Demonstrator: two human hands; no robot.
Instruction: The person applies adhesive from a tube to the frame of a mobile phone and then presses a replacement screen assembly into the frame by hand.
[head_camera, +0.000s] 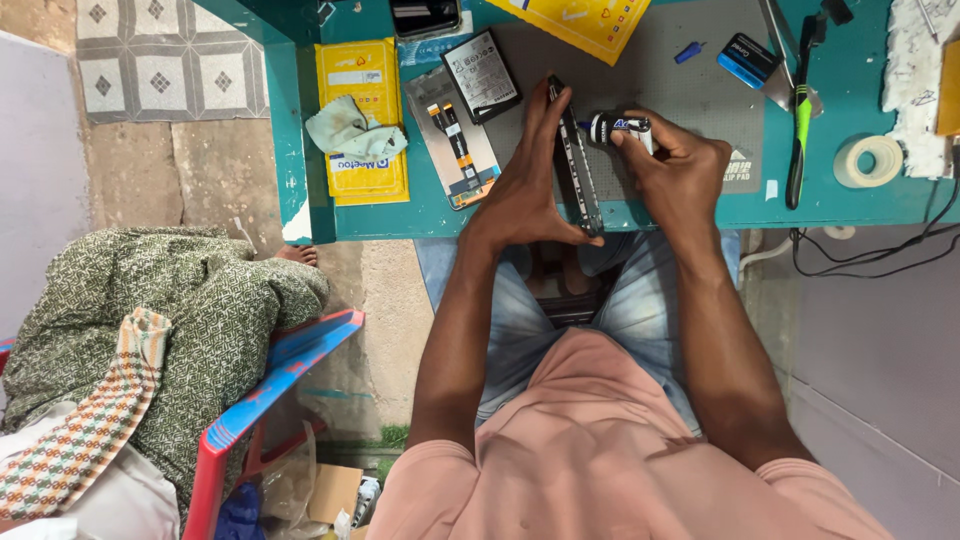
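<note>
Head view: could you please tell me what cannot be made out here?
- Phone frame: seen edge-on in the left hand; its face is hidden.
- Small tube: its tip is hidden behind the frame, its rear by the right hand.
- Dark device: cut by the top edge.

A phone frame (576, 160) stands on edge mid-frame on the counter (860, 85); tape roll (868, 160) far right, battery (482, 75) upper left.

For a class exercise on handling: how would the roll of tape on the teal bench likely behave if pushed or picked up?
The roll of tape lies flat on the bench, so a push would probably slide it, not roll it. Set on edge, its round shape would likely roll. Its open ring form suggests it is light.
</note>
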